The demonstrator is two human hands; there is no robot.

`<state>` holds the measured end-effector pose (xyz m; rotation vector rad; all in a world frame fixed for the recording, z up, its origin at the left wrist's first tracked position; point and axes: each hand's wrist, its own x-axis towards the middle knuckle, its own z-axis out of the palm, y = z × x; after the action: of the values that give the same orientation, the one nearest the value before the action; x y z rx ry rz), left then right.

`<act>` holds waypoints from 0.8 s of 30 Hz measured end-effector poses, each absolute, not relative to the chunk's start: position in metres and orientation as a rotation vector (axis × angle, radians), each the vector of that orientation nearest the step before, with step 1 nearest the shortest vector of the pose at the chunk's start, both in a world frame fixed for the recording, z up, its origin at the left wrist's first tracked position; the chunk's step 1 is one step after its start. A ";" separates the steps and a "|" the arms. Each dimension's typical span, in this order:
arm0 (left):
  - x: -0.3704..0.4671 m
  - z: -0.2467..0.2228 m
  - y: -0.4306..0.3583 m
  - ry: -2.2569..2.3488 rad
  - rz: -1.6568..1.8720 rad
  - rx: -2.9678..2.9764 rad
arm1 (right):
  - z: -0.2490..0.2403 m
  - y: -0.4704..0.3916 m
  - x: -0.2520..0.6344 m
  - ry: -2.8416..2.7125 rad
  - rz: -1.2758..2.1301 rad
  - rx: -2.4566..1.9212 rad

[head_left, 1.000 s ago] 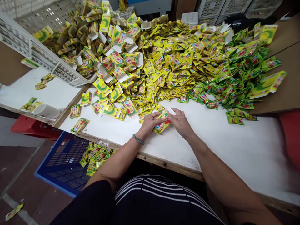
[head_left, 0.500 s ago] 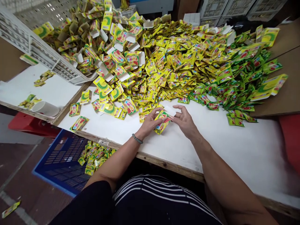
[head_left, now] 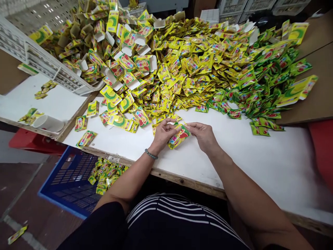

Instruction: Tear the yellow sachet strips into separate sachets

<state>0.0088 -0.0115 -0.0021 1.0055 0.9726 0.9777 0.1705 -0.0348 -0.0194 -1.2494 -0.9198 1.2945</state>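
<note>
Between my hands, over the white tabletop, is a small yellow and green candy box with a fruit print. My left hand grips its left side, thumb across the front. The fingers of my right hand pinch the box's upper right end, where the flap is. Just beyond my hands spreads a heap of yellow sachets, with green sachets to its right. Open and flat candy boxes are piled at the left of the heap.
A white plastic crate lies tipped at the left. Near it sits a white cup on a side table. Below the wooden table edge, a blue basket contains filled boxes. Brown cardboard borders the right side.
The white flap that stood up at the box's end no longer shows. My right hand has closed in to a pinch at that end. The view has shifted slightly.
</note>
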 end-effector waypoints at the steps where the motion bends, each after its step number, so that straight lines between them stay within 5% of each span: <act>1: 0.009 -0.002 -0.011 0.971 0.973 1.009 | -0.019 -0.034 0.172 -0.898 1.305 -1.259; 6: 0.008 0.002 -0.010 0.961 1.004 0.934 | -0.015 -0.037 0.176 -1.106 1.306 -1.241; 12: 0.003 0.005 -0.012 0.973 1.018 0.826 | -0.013 -0.045 0.167 -1.573 0.719 -1.201; 24: 0.002 0.003 -0.018 0.929 1.011 0.758 | -0.021 -0.056 0.143 -1.716 0.469 -1.290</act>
<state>0.0021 -0.0177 0.0028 0.7584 0.9287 1.0112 0.1432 -0.0557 -0.0209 -1.2901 -1.7164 0.4689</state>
